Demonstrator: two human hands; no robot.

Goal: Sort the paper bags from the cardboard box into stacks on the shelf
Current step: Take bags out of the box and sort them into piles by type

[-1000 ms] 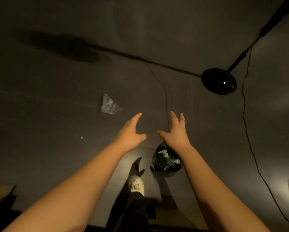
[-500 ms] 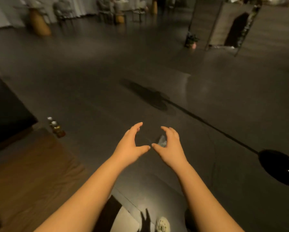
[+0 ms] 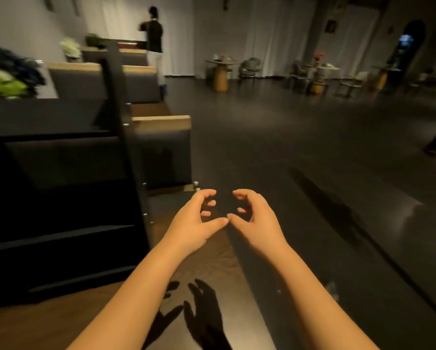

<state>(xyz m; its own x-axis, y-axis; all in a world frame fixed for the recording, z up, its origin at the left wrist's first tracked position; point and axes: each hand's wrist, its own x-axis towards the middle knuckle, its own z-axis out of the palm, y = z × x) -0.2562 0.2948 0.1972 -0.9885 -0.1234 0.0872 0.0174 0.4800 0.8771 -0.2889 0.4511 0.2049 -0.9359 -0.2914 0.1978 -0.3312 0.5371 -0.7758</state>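
Both hands centre frame: left hand and right hand had fingers curled, holding nothing, thumbs touching. Dark shelf at left; I saw no bags, no box. Next: find box.

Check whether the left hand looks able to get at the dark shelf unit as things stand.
Probably yes: the left hand is empty, fingers curled, and the shelf unit stands just to its left with nothing visible between them.

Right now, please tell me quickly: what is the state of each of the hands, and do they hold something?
Left hand: fingers curled, holding nothing.
Right hand: fingers curled, holding nothing.
The thumb tips touch.
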